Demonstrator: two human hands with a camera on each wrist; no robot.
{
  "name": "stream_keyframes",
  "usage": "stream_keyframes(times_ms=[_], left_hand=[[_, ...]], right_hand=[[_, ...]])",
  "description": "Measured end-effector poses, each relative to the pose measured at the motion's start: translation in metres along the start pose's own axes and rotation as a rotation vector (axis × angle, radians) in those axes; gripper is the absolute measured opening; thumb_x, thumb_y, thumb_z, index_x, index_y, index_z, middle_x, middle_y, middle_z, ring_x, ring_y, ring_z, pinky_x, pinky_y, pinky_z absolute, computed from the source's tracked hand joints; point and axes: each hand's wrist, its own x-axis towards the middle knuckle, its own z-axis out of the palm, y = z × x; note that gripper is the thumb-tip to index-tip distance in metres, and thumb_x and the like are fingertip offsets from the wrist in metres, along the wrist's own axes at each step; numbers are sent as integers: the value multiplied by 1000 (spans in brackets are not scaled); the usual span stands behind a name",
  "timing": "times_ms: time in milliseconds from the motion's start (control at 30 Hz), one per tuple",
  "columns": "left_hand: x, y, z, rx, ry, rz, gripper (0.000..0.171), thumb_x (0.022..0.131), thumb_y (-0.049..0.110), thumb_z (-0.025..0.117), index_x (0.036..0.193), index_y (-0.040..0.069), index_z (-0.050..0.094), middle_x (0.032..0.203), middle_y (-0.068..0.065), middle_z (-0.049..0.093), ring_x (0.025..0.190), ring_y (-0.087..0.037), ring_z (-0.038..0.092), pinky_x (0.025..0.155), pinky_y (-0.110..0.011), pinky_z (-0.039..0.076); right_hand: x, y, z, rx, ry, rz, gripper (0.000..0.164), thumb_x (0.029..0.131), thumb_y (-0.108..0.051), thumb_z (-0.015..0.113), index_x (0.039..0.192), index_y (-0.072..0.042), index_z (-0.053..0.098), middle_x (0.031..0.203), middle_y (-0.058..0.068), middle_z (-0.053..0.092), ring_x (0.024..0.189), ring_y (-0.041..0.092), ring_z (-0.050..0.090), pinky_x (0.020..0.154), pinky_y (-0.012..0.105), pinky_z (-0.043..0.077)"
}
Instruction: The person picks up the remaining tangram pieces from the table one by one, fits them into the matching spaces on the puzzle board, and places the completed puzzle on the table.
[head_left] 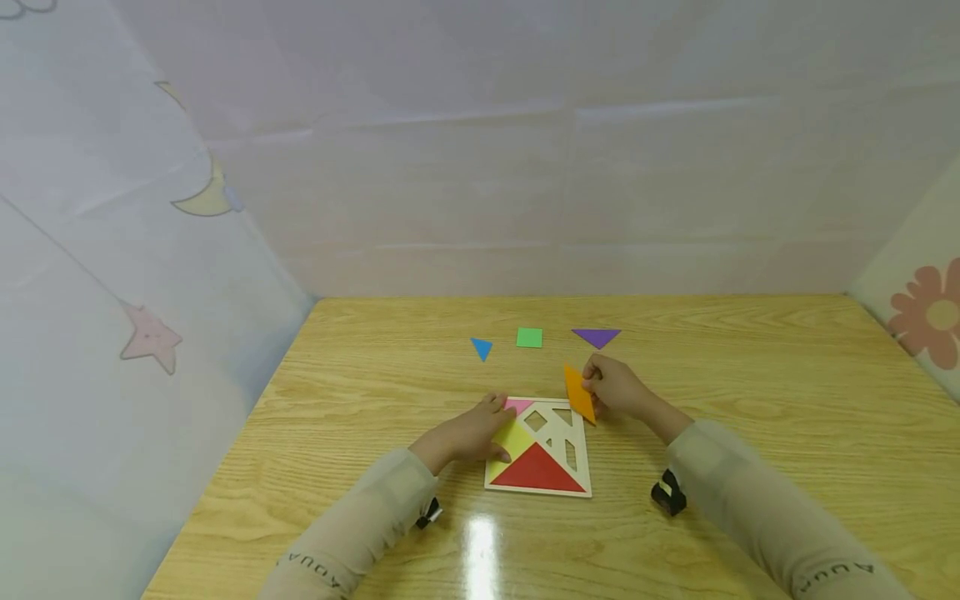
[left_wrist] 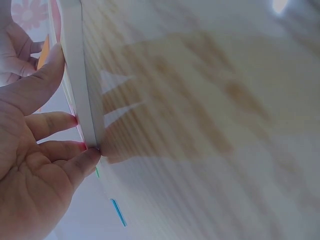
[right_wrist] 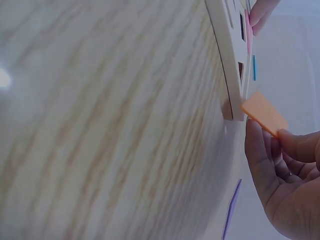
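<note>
A pale wooden tangram board (head_left: 577,481) lies on the table, with a red triangle (head_left: 537,471), a yellow triangle (head_left: 512,440) and a pink piece (head_left: 517,406) set in it. My left hand (head_left: 480,429) rests on the board's left side with fingers spread, the thumb over the yellow triangle. In the left wrist view, its fingertips (left_wrist: 92,155) press along the board's edge. My right hand (head_left: 615,387) pinches an orange parallelogram (head_left: 577,392) between thumb and fingers. That piece stands tilted at the board's upper right corner, its lower end overlapping the edge in the head view.
Behind the board lie a blue triangle (head_left: 482,348), a green square (head_left: 529,337) and a purple triangle (head_left: 597,337). Cut-out openings (head_left: 562,416) show in the board's right part. A printed cloth wall (head_left: 570,192) stands behind the wooden table (head_left: 360,400).
</note>
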Motion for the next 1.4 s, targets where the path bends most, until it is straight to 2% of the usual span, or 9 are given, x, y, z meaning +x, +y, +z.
stream_keyframes(times_ms=[700, 1067, 1400], left_hand=[[-4, 2, -5, 17, 3, 19, 69, 78, 31, 60, 133, 2, 30, 140, -19, 15, 128, -32, 9, 101, -36, 17], [-5, 5, -6, -5, 2, 19, 69, 78, 30, 61, 133, 1, 30, 140, -18, 14, 128, -32, 8, 102, -36, 17], [-7, 7, -8, -12, 8, 36, 69, 78, 28, 63, 132, -1, 31, 139, -21, 16, 127, -34, 11, 101, -38, 18]], right_hand=[[-3, -3, 10, 102, -44, 65, 3, 88, 3, 42, 90, 5, 42, 72, 15, 46, 57, 20, 51, 53, 33, 51], [-6, -2, 15, 135, -54, 91, 5, 88, 2, 43, 91, 5, 41, 70, 14, 46, 56, 18, 50, 53, 33, 51], [-12, -2, 18, 167, -88, 34, 4, 88, 3, 43, 88, 6, 41, 66, 15, 47, 53, 18, 50, 52, 36, 50]])
